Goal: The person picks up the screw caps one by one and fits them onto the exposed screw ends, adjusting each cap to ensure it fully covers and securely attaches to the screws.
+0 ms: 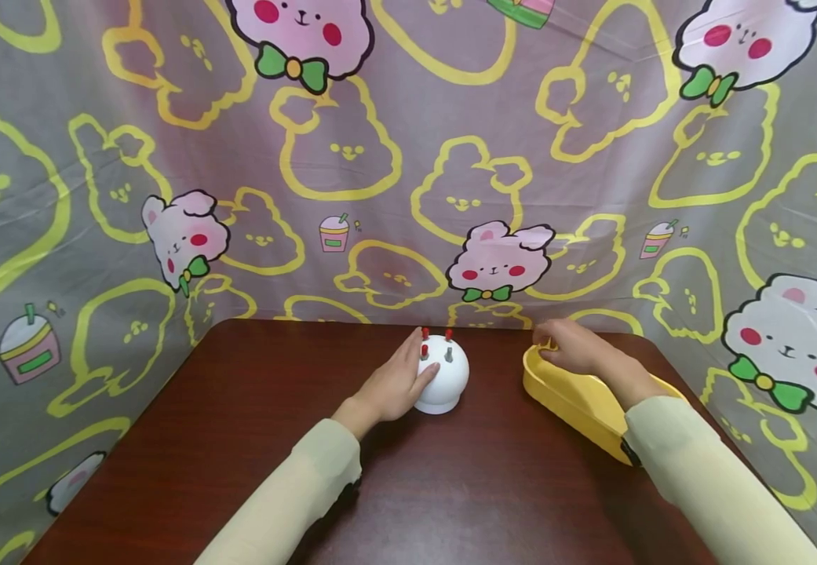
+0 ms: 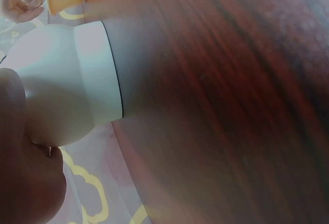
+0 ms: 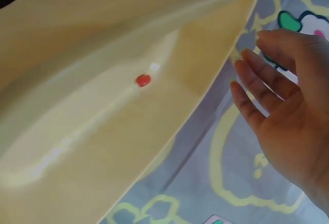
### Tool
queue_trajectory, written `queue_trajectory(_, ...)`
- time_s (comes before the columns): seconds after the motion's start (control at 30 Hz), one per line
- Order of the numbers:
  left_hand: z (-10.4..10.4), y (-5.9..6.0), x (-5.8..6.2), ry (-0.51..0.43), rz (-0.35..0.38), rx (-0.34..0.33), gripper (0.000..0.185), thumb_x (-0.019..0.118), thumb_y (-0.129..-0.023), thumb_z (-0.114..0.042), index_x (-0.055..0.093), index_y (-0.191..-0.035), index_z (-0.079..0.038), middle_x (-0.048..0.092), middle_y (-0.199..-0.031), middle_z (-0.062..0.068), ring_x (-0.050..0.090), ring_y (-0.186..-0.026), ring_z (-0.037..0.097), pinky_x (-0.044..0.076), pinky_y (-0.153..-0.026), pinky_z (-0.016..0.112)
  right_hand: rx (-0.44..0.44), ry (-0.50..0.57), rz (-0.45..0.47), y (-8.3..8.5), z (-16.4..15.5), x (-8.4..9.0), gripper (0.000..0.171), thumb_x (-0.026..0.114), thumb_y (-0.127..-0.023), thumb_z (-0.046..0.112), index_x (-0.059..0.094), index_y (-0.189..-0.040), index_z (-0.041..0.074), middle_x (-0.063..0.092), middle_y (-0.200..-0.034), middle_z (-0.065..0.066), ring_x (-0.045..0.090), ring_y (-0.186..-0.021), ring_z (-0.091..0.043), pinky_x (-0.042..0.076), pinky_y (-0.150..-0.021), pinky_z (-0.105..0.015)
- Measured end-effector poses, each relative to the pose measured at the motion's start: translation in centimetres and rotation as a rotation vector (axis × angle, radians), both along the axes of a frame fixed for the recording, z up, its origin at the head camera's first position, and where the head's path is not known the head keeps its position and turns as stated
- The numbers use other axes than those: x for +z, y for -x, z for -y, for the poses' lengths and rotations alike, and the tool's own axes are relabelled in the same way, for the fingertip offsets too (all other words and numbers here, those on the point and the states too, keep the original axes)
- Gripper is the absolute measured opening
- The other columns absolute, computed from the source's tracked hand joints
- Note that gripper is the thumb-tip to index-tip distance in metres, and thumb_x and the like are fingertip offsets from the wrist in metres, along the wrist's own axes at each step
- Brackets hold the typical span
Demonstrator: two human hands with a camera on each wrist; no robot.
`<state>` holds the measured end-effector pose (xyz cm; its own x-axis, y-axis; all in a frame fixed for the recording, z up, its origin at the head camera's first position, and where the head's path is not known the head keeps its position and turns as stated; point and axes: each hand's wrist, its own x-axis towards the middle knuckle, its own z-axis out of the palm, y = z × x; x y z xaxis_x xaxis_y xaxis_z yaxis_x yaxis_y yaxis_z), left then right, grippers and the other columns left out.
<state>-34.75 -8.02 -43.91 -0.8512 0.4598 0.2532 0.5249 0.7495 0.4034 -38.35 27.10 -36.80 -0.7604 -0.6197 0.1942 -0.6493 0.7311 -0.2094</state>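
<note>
A white ball-shaped piece (image 1: 443, 384) on a short round base stands on the table. Small red-topped pegs (image 1: 448, 335) and a grey peg (image 1: 449, 355) stick up from its top. My left hand (image 1: 397, 384) holds it from the left, thumb across the front and fingers along the far left side. Over the far end of a long yellow tray (image 1: 570, 414) is my right hand (image 1: 574, 347). In the right wrist view its fingers (image 3: 270, 77) are loosely bent beside the tray's rim, with nothing between them. Inside the tray lies a small red piece (image 3: 143, 80).
The dark reddish-brown table (image 1: 238, 439) ends at a curtain (image 1: 394, 180) printed with cartoon animals, which surrounds the back and both sides. The yellow tray stands near the table's right edge, partly covered by the right forearm (image 1: 705, 455).
</note>
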Motion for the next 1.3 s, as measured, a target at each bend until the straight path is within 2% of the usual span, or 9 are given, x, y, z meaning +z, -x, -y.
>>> queue_trajectory(0.4, 0.1, 0.0, 0.0, 0.014, -0.014, -0.011, 0.08, 0.035, -0.109, -0.051, 0.009, -0.162, 0.003, 0.011, -0.17, 0.018, 0.014, -0.157, 0.026, 0.02, -0.125, 0.038, -0.128, -0.151, 0.153, 1.2, -2.8, -1.5, 0.028, 0.069, -0.085, 0.002, 0.068, -0.11, -0.011, 0.071, -0.104, -0.023, 0.065, -0.103, -0.047, 0.052, -0.089, -0.058)
queue_trajectory(0.53, 0.1, 0.1, 0.0, 0.013, -0.013, -0.013, 0.081, 0.035, -0.109, -0.052, 0.009, -0.162, 0.003, 0.011, -0.17, 0.018, 0.014, -0.157, 0.026, 0.02, -0.125, 0.038, -0.176, -0.196, 0.222, 1.2, -2.9, -1.4, 0.033, 0.066, -0.086, 0.003, 0.067, -0.116, -0.011, 0.07, -0.112, -0.024, 0.064, -0.106, -0.044, 0.052, -0.091, -0.056)
queue_trajectory(0.63, 0.1, 0.2, 0.0, 0.011, -0.012, -0.014, 0.081, 0.035, -0.109, -0.052, 0.009, -0.162, 0.003, 0.012, -0.17, 0.018, 0.014, -0.157, 0.027, 0.02, -0.125, 0.038, -0.206, -0.236, 0.284, 1.1, -3.0, -1.3, 0.035, 0.065, -0.086, 0.004, 0.065, -0.118, -0.01, 0.067, -0.114, -0.025, 0.062, -0.103, -0.039, 0.051, -0.089, -0.053)
queue_trajectory(0.8, 0.1, 0.1, 0.0, 0.013, -0.005, -0.016, 0.081, 0.035, -0.109, -0.052, 0.009, -0.162, 0.003, 0.012, -0.17, 0.019, 0.014, -0.157, 0.027, 0.02, -0.125, 0.038, -0.203, -0.284, 0.36, 1.0, -3.1, -1.6, 0.037, 0.062, -0.087, 0.003, 0.062, -0.12, -0.013, 0.064, -0.117, -0.03, 0.061, -0.102, -0.037, 0.05, -0.093, -0.053)
queue_trajectory(0.9, 0.0, 0.2, 0.0, 0.017, -0.006, -0.018, 0.081, 0.035, -0.109, -0.052, 0.009, -0.162, 0.003, 0.011, -0.17, 0.019, 0.014, -0.157, 0.027, 0.02, -0.124, 0.038, -0.191, -0.292, 0.376, 1.2, -3.3, -1.9, 0.039, 0.062, -0.087, 0.003, 0.061, -0.12, -0.016, 0.063, -0.118, -0.032, 0.062, -0.102, -0.036, 0.051, -0.095, -0.052)
queue_trajectory(1.0, 0.0, 0.3, 0.0, 0.019, -0.011, -0.016, 0.081, 0.035, -0.109, -0.052, 0.009, -0.162, 0.003, 0.011, -0.17, 0.019, 0.014, -0.157, 0.027, 0.02, -0.125, 0.038, -0.18, -0.286, 0.386, 1.4, -3.4, -2.2, 0.025, 0.061, -0.084, 0.003, 0.064, -0.103, -0.013, 0.063, -0.094, -0.02, 0.057, -0.082, -0.026, 0.051, -0.078, -0.041)
queue_trajectory(1.1, 0.0, 0.2, 0.1, 0.015, -0.012, -0.013, 0.081, 0.035, -0.109, -0.052, 0.009, -0.162, 0.003, 0.012, -0.17, 0.019, 0.014, -0.157, 0.027, 0.019, -0.125, 0.038, -0.159, -0.257, 0.388, 1.5, -3.4, -2.3, 0.008, 0.061, -0.082, 0.001, 0.061, -0.087, -0.006, 0.05, -0.077, -0.007, 0.046, -0.069, -0.018, 0.04, -0.066, -0.033)
queue_trajectory(1.17, 0.0, 0.2, 0.1, 0.016, -0.005, -0.011, 0.081, 0.035, -0.109, -0.052, 0.009, -0.162, 0.003, 0.011, -0.17, 0.018, 0.014, -0.157, 0.027, 0.019, -0.125, 0.037, -0.14, -0.231, 0.368, 1.5, -3.4, -2.4, 0.009, 0.062, -0.082, 0.001, 0.062, -0.087, -0.006, 0.054, -0.078, -0.008, 0.049, -0.07, -0.02, 0.044, -0.067, -0.034)
queue_trajectory(1.3, 0.0, 0.1, 0.1, 0.011, -0.001, -0.007, 0.081, 0.036, -0.109, -0.052, 0.009, -0.162, 0.003, 0.012, -0.17, 0.018, 0.015, -0.157, 0.028, 0.019, -0.125, 0.037, -0.121, -0.207, 0.318, 1.5, -3.7, -2.5, 0.025, 0.064, -0.081, 0.001, 0.067, -0.103, -0.011, 0.067, -0.094, -0.019, 0.062, -0.084, -0.029, 0.054, -0.08, -0.047)
